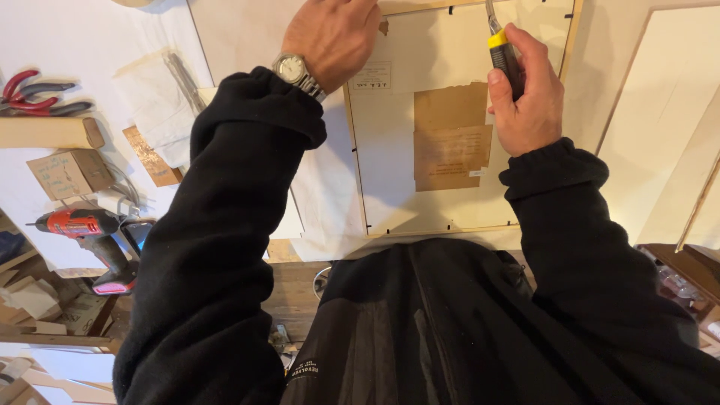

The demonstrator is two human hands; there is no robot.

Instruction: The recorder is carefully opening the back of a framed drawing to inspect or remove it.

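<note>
The work table [67,30] is covered with white paper, and it looks like a busy workshop with wood bits low down on the left side. A picture frame [357,150] lies face down in the middle of the table, so its pale backing board [390,165] and an old brown paper label [450,135] show. The person's left hand [332,37] lies flat on the top left part of the frame, fingers together, likely to keep it from sliding. A silver watch [294,69] sits on that wrist. The right hand [529,90] is closed tight around a knife with a yellow and black handle [504,52], tip pointing up toward the frame's top edge. Further left lie red pliers [30,94], a small cardboard box [69,172] and a red drill [86,229]. A pale board [660,112] lies on the right.
</note>
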